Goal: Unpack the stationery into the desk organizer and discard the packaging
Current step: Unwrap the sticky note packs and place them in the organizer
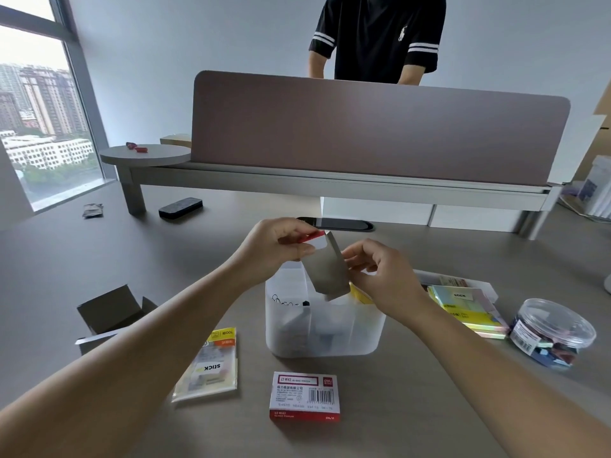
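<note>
Hands (281, 246) near "STICK" pack (208, 366)

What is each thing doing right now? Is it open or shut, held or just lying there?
Small carton: opened, held over the organizer.
Left hand: pinching the carton.
Right hand: gripping the carton.
Organizer: open, upright, partly filled.
Staple box: shut, lying flat.
Round tub: lid on.
Brown box: flaps open.

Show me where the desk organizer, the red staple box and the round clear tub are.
desk organizer (330, 342): head view, front wall.
red staple box (305, 395): head view, white top label.
round clear tub (552, 332): head view, lid.
</note>
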A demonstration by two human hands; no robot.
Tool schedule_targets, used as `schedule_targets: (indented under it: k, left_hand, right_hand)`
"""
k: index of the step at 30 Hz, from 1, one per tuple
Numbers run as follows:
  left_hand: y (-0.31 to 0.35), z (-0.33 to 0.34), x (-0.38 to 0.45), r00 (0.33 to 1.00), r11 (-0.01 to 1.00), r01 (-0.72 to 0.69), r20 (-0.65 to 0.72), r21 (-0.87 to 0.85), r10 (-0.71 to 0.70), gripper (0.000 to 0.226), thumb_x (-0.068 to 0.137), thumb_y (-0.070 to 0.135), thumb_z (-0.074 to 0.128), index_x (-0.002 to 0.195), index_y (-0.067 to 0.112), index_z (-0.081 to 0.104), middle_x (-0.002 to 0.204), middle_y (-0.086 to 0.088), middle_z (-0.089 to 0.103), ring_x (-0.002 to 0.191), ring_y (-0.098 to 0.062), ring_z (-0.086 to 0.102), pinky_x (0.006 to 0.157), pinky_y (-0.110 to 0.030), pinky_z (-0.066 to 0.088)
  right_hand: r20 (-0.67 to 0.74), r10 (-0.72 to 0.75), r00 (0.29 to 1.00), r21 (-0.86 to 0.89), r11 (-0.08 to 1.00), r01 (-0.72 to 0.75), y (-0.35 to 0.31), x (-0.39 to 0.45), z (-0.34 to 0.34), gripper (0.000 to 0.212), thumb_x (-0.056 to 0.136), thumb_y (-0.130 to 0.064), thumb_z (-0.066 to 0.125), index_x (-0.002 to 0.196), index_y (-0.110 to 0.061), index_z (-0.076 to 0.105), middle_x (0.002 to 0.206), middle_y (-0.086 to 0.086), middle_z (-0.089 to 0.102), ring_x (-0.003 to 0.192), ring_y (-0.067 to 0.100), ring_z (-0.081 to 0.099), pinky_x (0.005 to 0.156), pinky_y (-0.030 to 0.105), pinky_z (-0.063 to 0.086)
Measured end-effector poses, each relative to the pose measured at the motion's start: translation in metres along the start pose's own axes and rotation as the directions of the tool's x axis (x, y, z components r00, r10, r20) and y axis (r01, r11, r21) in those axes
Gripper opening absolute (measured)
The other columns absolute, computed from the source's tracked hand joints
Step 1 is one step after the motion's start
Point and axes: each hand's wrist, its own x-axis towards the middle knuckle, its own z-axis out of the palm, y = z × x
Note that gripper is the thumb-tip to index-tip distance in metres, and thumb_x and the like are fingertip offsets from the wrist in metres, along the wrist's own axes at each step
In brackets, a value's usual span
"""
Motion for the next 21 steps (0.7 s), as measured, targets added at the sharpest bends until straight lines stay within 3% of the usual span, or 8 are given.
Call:
schedule_targets:
  k: [4,9,13,16,19,21]
  left_hand:
    - [-0.001,-0.004,-0.001,0.992,0.989,0.079,-0.092,-0.124,-0.091,0.021,0.081,-0.004,0.056,0.099,0.005,0.06,0.08,-0.001,0.061,0.072,-0.011,0.058,0.06,-0.013,0.052]
    - [0.004,-0.018,-0.015,0.935,0.949,0.13,-0.285,-0.286,-0.213,0.017,0.084,-0.001,0.053,0.1,0.002,0.057,0.078,-0.003,0.056,0.069,-0.013,0.057,0.058,-0.015,0.054]
    - [0.007,-0.033,-0.043,0.878,0.925,0.109,-0.4,-0.365,-0.262,0.018,0.084,0.003,0.054,0.101,-0.001,0.055,0.079,-0.005,0.056,0.07,-0.015,0.057,0.053,-0.015,0.054]
    - [0.007,-0.044,-0.068,0.863,0.918,0.111,-0.421,-0.38,-0.279,0.008,0.085,0.004,0.053,0.093,0.003,0.055,0.081,-0.005,0.057,0.072,-0.015,0.058,0.054,-0.016,0.054]
    - [0.004,-0.054,-0.089,0.849,0.905,0.124,-0.428,-0.407,-0.309,0.006,0.085,0.005,0.054,0.083,0.01,0.056,0.082,-0.006,0.058,0.072,-0.016,0.058,0.053,-0.015,0.054]
    - [0.001,-0.059,-0.098,0.834,0.895,0.139,-0.438,-0.424,-0.336,0.009,0.084,0.006,0.055,0.08,0.013,0.056,0.083,-0.007,0.058,0.073,-0.017,0.059,0.051,-0.014,0.054]
  right_hand:
    - [-0.072,-0.003,0.997,0.017,1.0,0.005,-0.003,0.0,0.003,0.02,0.081,-0.019,0.062,0.077,-0.032,0.047,0.077,-0.018,0.054,0.073,-0.001,0.052,0.062,0.0,0.038]
    - [-0.145,0.012,0.989,-0.06,0.998,-0.021,-0.013,-0.007,0.005,0.013,0.082,-0.021,0.06,0.083,-0.022,0.047,0.071,-0.013,0.048,0.065,0.005,0.046,0.059,0.01,0.037]
    - [0.034,0.04,0.999,-0.08,0.996,-0.037,-0.031,-0.014,0.013,0.008,0.084,-0.028,0.058,0.082,-0.021,0.055,0.07,-0.007,0.056,0.065,0.005,0.051,0.059,0.015,0.04]
    - [0.193,0.106,0.975,-0.094,0.992,-0.089,-0.041,-0.015,0.022,0.015,0.085,-0.032,0.056,0.084,-0.018,0.06,0.074,0.002,0.059,0.072,0.017,0.055,0.062,0.023,0.042]
    - [0.287,0.172,0.942,-0.242,0.965,-0.102,-0.045,-0.013,0.026,0.027,0.085,-0.04,0.053,0.094,-0.018,0.065,0.088,0.004,0.066,0.087,0.02,0.058,0.088,0.035,0.045]
    - [0.327,0.216,0.92,-0.326,0.939,-0.105,-0.047,-0.01,0.027,0.033,0.086,-0.042,0.05,0.102,-0.017,0.065,0.109,0.003,0.066,0.103,0.021,0.056,0.104,0.046,0.035]
